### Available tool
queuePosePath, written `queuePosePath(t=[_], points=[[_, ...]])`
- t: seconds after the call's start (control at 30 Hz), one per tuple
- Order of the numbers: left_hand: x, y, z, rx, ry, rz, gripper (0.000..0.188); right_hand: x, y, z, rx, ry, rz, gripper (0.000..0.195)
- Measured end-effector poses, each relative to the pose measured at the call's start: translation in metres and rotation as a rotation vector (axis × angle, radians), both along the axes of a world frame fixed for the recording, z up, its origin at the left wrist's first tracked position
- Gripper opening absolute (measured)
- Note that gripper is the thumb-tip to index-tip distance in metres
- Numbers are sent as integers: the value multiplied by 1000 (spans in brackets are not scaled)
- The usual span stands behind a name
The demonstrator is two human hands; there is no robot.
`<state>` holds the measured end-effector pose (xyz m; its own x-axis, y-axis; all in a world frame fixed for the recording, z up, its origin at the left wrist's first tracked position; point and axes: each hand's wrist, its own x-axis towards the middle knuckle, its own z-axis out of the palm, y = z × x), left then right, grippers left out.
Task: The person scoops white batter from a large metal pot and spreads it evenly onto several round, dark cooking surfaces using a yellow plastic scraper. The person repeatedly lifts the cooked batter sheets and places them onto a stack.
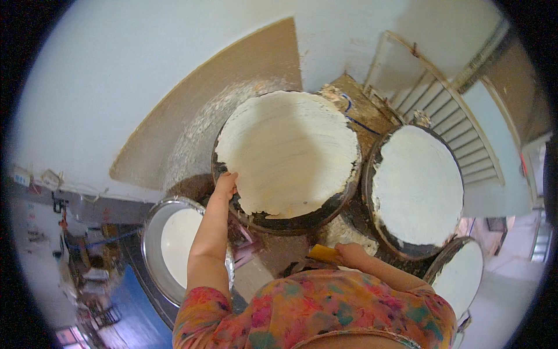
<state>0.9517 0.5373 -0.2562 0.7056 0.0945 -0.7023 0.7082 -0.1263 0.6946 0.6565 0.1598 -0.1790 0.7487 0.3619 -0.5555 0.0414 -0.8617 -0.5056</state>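
A wide round dark griddle (301,231) lies before me, covered by a thin white sheet of batter or dough (287,152) with a ragged edge. My left hand (226,184) is at the griddle's left rim, its fingers bent at the edge of the white sheet; whether they pinch it, I cannot tell. Low in front of my body, my right hand (348,255) grips a yellow flat scraper (323,253). Below my left forearm stands a metal basin (152,244) of white liquid (181,244), partly hidden by the arm.
A second griddle (375,218) with a white sheet stands to the right, and a third (475,248) lies lower right. White crusted residue (348,235) lies between the griddles. Behind are a splashed wall (209,104), a blue hose (362,125) and a slatted metal railing (449,104).
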Motion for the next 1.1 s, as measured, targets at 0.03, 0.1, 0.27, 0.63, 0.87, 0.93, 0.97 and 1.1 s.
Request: queuePosePath(t=[0.03, 0.1, 0.27, 0.63, 0.87, 0.93, 0.97, 1.1], points=[[3, -7, 7, 80, 16, -57, 41, -10, 0, -4, -14, 14, -5, 23], [2, -34, 31, 232, -380, -260, 39, -29, 1, -14, -17, 14, -37, 25], [-64, -133, 157, 473, -903, -549, 43, -93, 8, -31, -88, -122, -251, 25], [-272, -160, 398, 255, -1133, -1199, 38, -321, 50, -25, 1644, 41, -1500, 37], [-404, -141, 440, 410, -884, -1721, 36, -408, 61, 12, 2078, -250, -1498, 43], [-440, -134, 450, 434, -960, -1904, 39, -420, 53, 24, 2076, -370, -1467, 42], [-457, -132, 455, 479, -877, -1958, 40, -425, 48, 29, 2086, -453, -1358, 41], [-524, -126, 466, 497, -982, -2144, 42, -468, 32, 45, 2119, -499, -1130, 49]])
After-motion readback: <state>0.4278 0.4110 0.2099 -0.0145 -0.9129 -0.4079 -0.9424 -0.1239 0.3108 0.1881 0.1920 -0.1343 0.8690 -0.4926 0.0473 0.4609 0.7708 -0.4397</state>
